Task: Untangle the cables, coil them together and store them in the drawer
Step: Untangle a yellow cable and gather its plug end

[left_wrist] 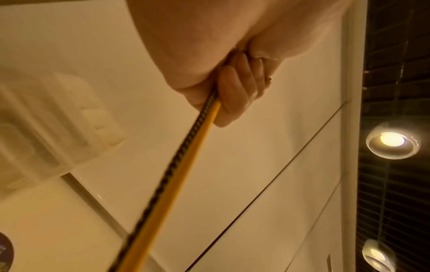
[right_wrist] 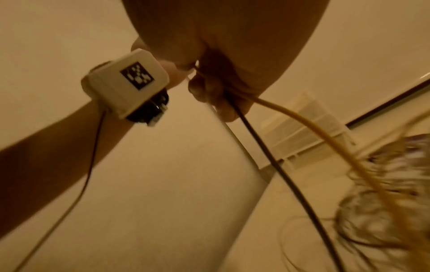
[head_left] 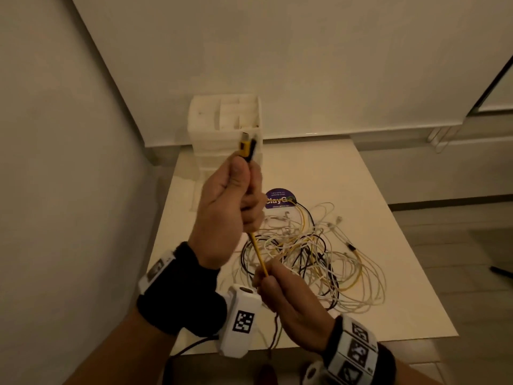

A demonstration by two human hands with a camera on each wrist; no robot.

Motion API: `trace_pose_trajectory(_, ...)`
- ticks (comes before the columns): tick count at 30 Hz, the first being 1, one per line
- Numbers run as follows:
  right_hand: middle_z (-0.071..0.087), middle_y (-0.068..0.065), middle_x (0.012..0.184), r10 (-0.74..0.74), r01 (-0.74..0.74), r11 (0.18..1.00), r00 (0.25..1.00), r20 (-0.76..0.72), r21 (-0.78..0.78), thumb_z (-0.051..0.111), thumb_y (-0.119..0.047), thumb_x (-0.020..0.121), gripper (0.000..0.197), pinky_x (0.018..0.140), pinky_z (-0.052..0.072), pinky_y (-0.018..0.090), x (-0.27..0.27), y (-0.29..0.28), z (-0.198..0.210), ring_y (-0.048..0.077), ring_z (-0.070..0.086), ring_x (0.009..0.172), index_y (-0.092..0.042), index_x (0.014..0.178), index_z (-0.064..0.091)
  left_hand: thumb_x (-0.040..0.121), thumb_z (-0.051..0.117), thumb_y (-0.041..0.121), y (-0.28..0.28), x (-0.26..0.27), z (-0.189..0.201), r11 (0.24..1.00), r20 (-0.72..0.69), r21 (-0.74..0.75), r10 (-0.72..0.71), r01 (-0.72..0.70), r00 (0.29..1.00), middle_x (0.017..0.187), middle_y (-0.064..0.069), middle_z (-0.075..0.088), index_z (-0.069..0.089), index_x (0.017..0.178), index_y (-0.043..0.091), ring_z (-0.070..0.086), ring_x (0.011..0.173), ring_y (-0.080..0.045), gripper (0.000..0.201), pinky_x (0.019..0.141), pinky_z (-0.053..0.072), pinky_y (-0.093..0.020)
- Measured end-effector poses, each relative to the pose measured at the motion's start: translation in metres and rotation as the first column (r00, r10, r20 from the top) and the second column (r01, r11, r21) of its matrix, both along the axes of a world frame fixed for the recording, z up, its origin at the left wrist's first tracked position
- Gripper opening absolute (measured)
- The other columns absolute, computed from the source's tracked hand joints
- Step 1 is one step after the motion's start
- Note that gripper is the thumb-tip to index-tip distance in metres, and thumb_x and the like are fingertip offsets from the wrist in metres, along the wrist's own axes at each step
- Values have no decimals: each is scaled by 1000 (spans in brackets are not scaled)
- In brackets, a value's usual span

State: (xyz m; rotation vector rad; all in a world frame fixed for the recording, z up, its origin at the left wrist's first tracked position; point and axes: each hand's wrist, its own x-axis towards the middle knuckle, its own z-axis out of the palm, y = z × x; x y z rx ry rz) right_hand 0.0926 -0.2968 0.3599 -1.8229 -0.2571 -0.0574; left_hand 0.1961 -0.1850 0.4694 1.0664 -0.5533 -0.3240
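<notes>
My left hand (head_left: 236,198) is raised over the table and grips a yellow cable (head_left: 259,252) together with a black-patterned one just below their plugs (head_left: 245,147), which stick up out of the fist. The left wrist view shows the fingers (left_wrist: 235,92) curled round both cables (left_wrist: 186,160). Lower down, my right hand (head_left: 280,290) grips the same yellow cable, stretched straight between the hands. In the right wrist view a yellow cable (right_wrist: 325,136) and a black one (right_wrist: 274,165) run out of that fist. A tangle of white, yellow and black cables (head_left: 313,254) lies on the table.
A white plastic drawer unit (head_left: 224,126) stands at the table's far left corner against the wall. A round purple sticker (head_left: 279,200) lies just behind the tangle. The white table (head_left: 388,301) ends near my wrists. Walls close in on the left and behind.
</notes>
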Motion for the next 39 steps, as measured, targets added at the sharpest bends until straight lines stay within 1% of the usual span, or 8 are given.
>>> trace_pose_trajectory(6, 46, -11, 73, 1, -10, 998, 990, -144, -62, 28, -58, 97, 41, 63, 34, 22, -29, -42, -55, 6, 41, 64, -26, 83, 49, 99, 31, 31, -3, 7, 7, 998, -48, -63, 1, -5, 999, 57, 3, 25, 48, 75, 14, 18, 44, -9, 33, 41, 15, -23)
trace_pose_trajectory(15, 43, -15, 64, 88, -58, 995, 887, -453, 80, 37, -36, 98, 30, 63, 31, 20, -44, -77, -95, 3, 36, 60, -22, 73, 44, 99, 31, 34, -52, 15, -2, 997, -95, -68, 13, -20, 995, 55, 8, 26, 49, 84, 14, 14, 42, -6, 31, 39, 13, -18)
trace_pose_trajectory(19, 40, -14, 57, 104, -134, 991, 847, -522, -20, 41, -34, 96, 34, 59, 29, 18, -37, -96, -97, -3, 34, 56, -29, 62, 40, 100, 33, 34, -73, 13, -7, 998, -51, -15, 60, -61, 997, 54, 8, 26, 53, 87, 14, 14, 41, -6, 31, 39, 15, -17)
trace_pose_trajectory(24, 60, -1, 80, 155, -216, 976, 808, -569, -40, 45, -30, 97, 21, 70, 41, 17, -29, -126, -79, 3, 53, 73, -20, 86, 60, 95, 38, 38, -88, 14, -5, 999, -21, -9, 35, -35, 999, 55, 3, 18, 48, 84, 12, 13, 41, -7, 31, 40, 15, -17)
trace_pose_trajectory(28, 68, 2, 93, -93, 72, 996, 820, -565, -60, 48, 0, 71, 41, 68, 49, 17, 1, -184, -73, 11, 63, 86, -12, 106, 67, 99, 32, 36, -93, 22, -3, 999, -36, -1, 46, -46, 998, 54, 6, 20, 46, 82, 12, 12, 41, -7, 32, 39, 13, -18)
trace_pose_trajectory(31, 73, 6, 91, -403, 201, 882, 790, -462, -426, 51, 5, 80, 30, 78, 57, 32, 41, -232, -95, 23, 68, 85, -12, 95, 71, 100, 30, 34, -101, 25, -3, 998, -30, 12, 55, -55, 998, 52, 9, 26, 45, 81, 11, 15, 40, -5, 32, 39, 15, -16)
trace_pose_trajectory(34, 71, 13, 105, -530, 70, 703, 716, -455, -708, 56, -11, 88, 21, 83, 54, 33, 75, -263, -131, 30, 66, 96, -10, 101, 72, 99, 32, 35, -107, 24, -2, 997, -30, 18, 73, -73, 997, 52, 9, 27, 44, 82, 11, 16, 40, -4, 33, 39, 15, -15)
trace_pose_trajectory(39, 54, 17, 121, -636, -83, 556, 598, -488, -827, 47, -27, 98, 28, 82, 48, 35, 81, -263, -168, 35, 59, 105, -5, 114, 53, 92, 48, 47, -108, 23, -8, 994, -48, 13, 107, -106, 993, 52, 10, 27, 47, 81, 12, 19, 39, -1, 36, 38, 20, -11)
